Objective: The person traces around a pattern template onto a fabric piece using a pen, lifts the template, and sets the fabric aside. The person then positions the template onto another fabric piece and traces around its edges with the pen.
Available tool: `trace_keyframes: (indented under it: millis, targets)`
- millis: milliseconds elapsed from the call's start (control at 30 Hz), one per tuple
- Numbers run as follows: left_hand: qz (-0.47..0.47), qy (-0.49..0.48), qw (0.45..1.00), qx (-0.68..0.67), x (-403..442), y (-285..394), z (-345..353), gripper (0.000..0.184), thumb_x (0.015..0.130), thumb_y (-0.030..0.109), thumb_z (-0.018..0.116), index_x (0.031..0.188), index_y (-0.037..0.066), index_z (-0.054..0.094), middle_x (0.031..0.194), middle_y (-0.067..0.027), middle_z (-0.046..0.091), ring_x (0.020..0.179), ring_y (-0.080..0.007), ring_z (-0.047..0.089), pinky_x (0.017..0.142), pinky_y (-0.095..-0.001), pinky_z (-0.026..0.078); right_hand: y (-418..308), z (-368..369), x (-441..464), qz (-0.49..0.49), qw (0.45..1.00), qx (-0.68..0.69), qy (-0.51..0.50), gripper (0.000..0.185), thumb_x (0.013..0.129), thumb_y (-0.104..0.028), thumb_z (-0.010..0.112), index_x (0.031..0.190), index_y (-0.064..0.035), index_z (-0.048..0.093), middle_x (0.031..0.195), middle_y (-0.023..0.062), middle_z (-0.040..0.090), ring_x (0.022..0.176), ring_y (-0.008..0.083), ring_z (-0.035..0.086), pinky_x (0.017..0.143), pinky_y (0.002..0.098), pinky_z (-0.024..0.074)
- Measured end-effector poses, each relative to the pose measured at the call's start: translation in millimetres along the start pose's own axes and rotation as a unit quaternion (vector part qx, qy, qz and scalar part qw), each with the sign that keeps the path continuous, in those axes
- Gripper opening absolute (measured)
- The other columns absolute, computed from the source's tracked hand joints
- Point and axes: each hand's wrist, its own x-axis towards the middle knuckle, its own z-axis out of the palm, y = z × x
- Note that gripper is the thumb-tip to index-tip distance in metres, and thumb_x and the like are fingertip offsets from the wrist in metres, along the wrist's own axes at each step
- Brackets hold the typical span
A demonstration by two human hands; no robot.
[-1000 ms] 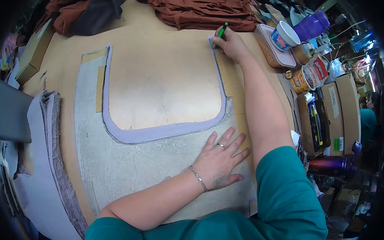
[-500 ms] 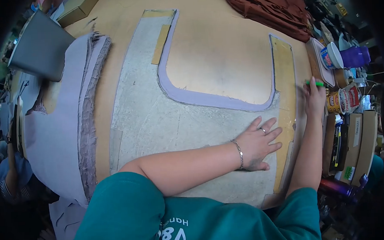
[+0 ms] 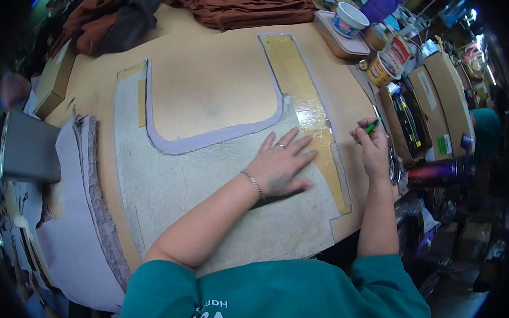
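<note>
A large U-shaped grey pattern board [image 3: 210, 183] with yellow tape [image 3: 287, 64] along its right arm lies over lilac fabric [image 3: 208, 143], whose edge shows around the inner curve. My left hand [image 3: 280, 166] rests on the board, fingers spread, with a ring and a bracelet on it. My right hand [image 3: 373, 148] is closed round a green pen [image 3: 372, 126], to the right of the board's taped edge and left of the scissors [image 3: 394, 167].
Stacked lilac fabric [image 3: 78, 223] and a grey box [image 3: 31, 146] are at the left. Brown cloth [image 3: 248, 8] lies at the back. A lidded tub [image 3: 343, 36], a cardboard tray of pens [image 3: 403, 121] and a dark bottle [image 3: 437, 174] line the right side.
My right hand has come from the top of the board's right arm down to the right side, still with the pen. My left hand stays spread on the board. The view has shifted.
</note>
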Motion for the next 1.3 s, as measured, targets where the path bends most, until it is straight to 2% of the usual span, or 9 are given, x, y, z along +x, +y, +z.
trace_keyframes:
  millis: [100, 200, 233, 333, 433, 467, 767, 1167, 1300]
  targets:
    - [-0.031, 0.188, 0.982, 0.005, -41, -11, -28, 0.05, 0.075, 0.03, 0.061, 0.119, 0.01, 0.047, 0.125, -0.014, 0.04, 0.12, -0.0324, 0.031, 0.097, -0.0449, 0.026, 5, -5, -13, 0.05, 0.992, -0.113, -0.005, 0.013, 0.081, -0.002, 0.048, 0.094, 0.0001, 0.05, 0.079, 0.0057, 0.054, 0.073, 0.0108, 0.053, 0.065, 0.0237, 0.043]
    - [-0.179, 0.326, 0.924, 0.093, -125, -25, -64, 0.046, 0.071, 0.017, 0.065, 0.11, 0.0, 0.049, 0.11, -0.0191, 0.048, 0.104, -0.0323, 0.044, 0.088, -0.0406, 0.034, 13, 2, -31, -0.026, 0.973, -0.23, -0.001, 0.015, 0.077, -0.005, 0.052, 0.088, 0.0033, 0.055, 0.079, 0.0119, 0.054, 0.072, 0.0182, 0.055, 0.065, 0.028, 0.0448]
    - [-0.248, 0.329, 0.899, 0.149, -161, -32, -66, 0.043, 0.073, 0.014, 0.063, 0.11, -0.001, 0.049, 0.108, -0.0197, 0.049, 0.102, -0.0322, 0.046, 0.087, -0.0388, 0.036, 13, 6, -36, -0.045, 0.964, -0.262, -0.005, 0.015, 0.076, -0.006, 0.053, 0.088, 0.0038, 0.056, 0.079, 0.0131, 0.054, 0.072, 0.0196, 0.055, 0.065, 0.0284, 0.0448]
    - [-0.496, 0.315, 0.807, 0.06, -250, -42, -59, 0.046, 0.077, 0.022, 0.062, 0.112, -0.003, 0.046, 0.102, -0.0195, 0.049, 0.093, -0.0279, 0.05, 0.082, -0.0336, 0.041, 6, 16, -46, -0.006, 0.965, -0.26, -0.017, 0.02, 0.074, -0.011, 0.058, 0.088, 0.0039, 0.057, 0.079, 0.0147, 0.054, 0.071, 0.0243, 0.055, 0.065, 0.0311, 0.0444]
    - [-0.569, 0.317, 0.758, -0.034, -269, -31, -55, 0.05, 0.078, 0.027, 0.061, 0.113, -0.004, 0.046, 0.098, -0.0168, 0.05, 0.084, -0.0229, 0.051, 0.076, -0.0316, 0.043, 10, 20, -50, -0.012, 0.96, -0.28, -0.009, 0.024, 0.073, -0.013, 0.061, 0.089, 0.0035, 0.057, 0.079, 0.0147, 0.053, 0.071, 0.0261, 0.055, 0.066, 0.0336, 0.0441]
    - [-0.552, 0.347, 0.754, -0.083, -271, -35, -50, 0.052, 0.077, 0.03, 0.062, 0.113, -0.004, 0.046, 0.094, -0.0137, 0.05, 0.077, -0.019, 0.05, 0.071, -0.0291, 0.043, 13, 21, -51, -0.022, 0.958, -0.287, -0.002, 0.025, 0.073, -0.014, 0.061, 0.09, 0.0034, 0.057, 0.079, 0.0148, 0.053, 0.071, 0.0267, 0.054, 0.066, 0.0343, 0.044]
    - [-0.502, 0.414, 0.759, -0.017, -268, -49, -41, 0.052, 0.071, 0.029, 0.068, 0.108, -0.003, 0.049, 0.094, -0.0112, 0.047, 0.084, -0.0203, 0.049, 0.076, -0.0307, 0.041, 20, 23, -55, -0.104, 0.935, -0.337, 0.023, 0.029, 0.073, -0.02, 0.061, 0.091, 0.0018, 0.055, 0.081, 0.0163, 0.052, 0.076, 0.0317, 0.052, 0.069, 0.0383, 0.0424]
    - [-0.417, 0.484, 0.769, -0.017, -266, -36, -48, 0.043, 0.07, 0.019, 0.066, 0.103, -0.004, 0.049, 0.1, -0.015, 0.048, 0.093, -0.025, 0.048, 0.086, -0.0345, 0.036, 19, 24, -57, -0.079, 0.936, -0.342, 0.019, 0.03, 0.073, -0.02, 0.061, 0.092, 0.0017, 0.054, 0.083, 0.0157, 0.052, 0.079, 0.0312, 0.051, 0.072, 0.0385, 0.0417]
    - [-0.367, 0.515, 0.758, -0.159, -269, -41, -47, 0.044, 0.073, 0.015, 0.064, 0.107, -0.004, 0.044, 0.102, -0.0146, 0.05, 0.094, -0.0207, 0.048, 0.084, -0.0311, 0.037, 23, 22, -56, -0.077, 0.942, -0.326, 0.023, 0.03, 0.073, -0.02, 0.061, 0.092, 0.0018, 0.054, 0.084, 0.0156, 0.053, 0.079, 0.0303, 0.052, 0.071, 0.0372, 0.0426]
